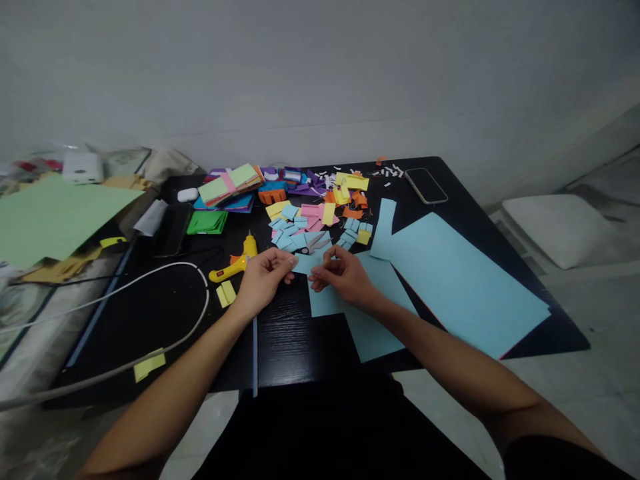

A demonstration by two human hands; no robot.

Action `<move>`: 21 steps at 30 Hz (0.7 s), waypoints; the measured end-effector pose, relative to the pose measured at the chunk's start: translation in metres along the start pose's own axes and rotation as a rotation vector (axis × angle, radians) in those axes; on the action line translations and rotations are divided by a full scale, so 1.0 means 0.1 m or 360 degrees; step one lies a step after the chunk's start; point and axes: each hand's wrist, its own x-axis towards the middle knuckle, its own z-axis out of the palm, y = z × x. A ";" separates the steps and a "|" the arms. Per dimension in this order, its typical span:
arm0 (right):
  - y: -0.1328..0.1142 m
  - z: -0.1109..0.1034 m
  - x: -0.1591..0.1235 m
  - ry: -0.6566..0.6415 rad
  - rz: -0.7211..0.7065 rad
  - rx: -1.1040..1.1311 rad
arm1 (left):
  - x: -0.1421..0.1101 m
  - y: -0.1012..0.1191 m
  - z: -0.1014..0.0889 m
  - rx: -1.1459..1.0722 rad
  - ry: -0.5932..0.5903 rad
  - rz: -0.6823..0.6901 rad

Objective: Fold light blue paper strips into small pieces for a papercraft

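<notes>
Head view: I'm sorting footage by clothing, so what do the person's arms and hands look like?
Nothing covers the left hand or right hand: no gloves, no watch visible. A black sleeve shows on the right arm, near the picture's lower corner.

I can read no text, label, brand, number or sign over this feed. The yellow plastic glue gun (239, 266) carries a small dark patch on its handle, too small for me to tell whether it is lettering. I make out no writing on the rectangular dark-screened phone (426, 185), the white rounded box (83, 167) or the flat light-blue paper sheets (375, 327).
</notes>
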 end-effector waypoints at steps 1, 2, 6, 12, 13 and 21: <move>0.01 0.00 0.00 0.0008 -0.0007 -0.0001 | 0.00 0.00 0.00 -0.0002 -0.0007 -0.0008; 0.01 0.00 0.00 0.0010 -0.0007 -0.0002 | 0.00 0.00 -0.01 -0.0002 -0.0013 -0.0018; 0.05 -0.03 0.02 0.0055 -0.0011 -0.0002 | 0.00 0.02 -0.01 0.0019 -0.0065 -0.0029; 0.08 -0.08 0.07 0.0186 -0.0036 0.0017 | -0.03 0.08 -0.01 0.0104 -0.0225 -0.0005; 0.09 -0.09 0.07 0.0204 -0.0037 0.0023 | -0.04 0.08 -0.01 0.0134 -0.0270 -0.0013; 0.07 -0.05 0.05 0.0145 -0.0030 -0.0080 | -0.10 0.04 0.04 0.0622 -0.0246 0.0336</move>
